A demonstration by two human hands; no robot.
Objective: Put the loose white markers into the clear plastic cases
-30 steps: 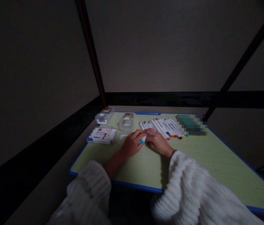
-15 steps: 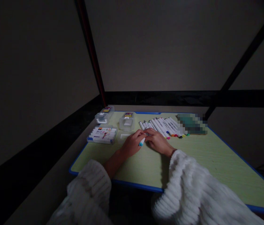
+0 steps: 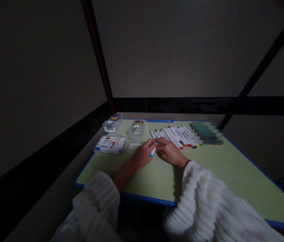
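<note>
A white marker (image 3: pixel 153 153) with a light blue end tilts between my hands, just above the table. My left hand (image 3: pixel 143 154) is closed around it, the blue end poking out toward me. From the other side, my right hand (image 3: pixel 169 151) has its fingers bent in on the marker's far part, touching my left fingertips; that far end is mostly hidden. Beyond my right hand lies a row of white markers (image 3: pixel 174 135) with coloured ends, side by side. Left of my left hand is a clear plastic tray-like piece (image 3: pixel 131 148), partly covered by the hand.
A clear case full of white markers (image 3: pixel 110 145) lies at the left. Two clear plastic boxes with labels, one (image 3: pixel 136 132) in the middle and another (image 3: pixel 109 126) behind left, stand farther back. A greenish, pixelated flat object (image 3: pixel 207 133) lies back right. The pale green table (image 3: pixel 222 181) has a blue edge.
Almost nothing differs. Both hands stay in the same place around the marker, and the view has shifted very slightly.
</note>
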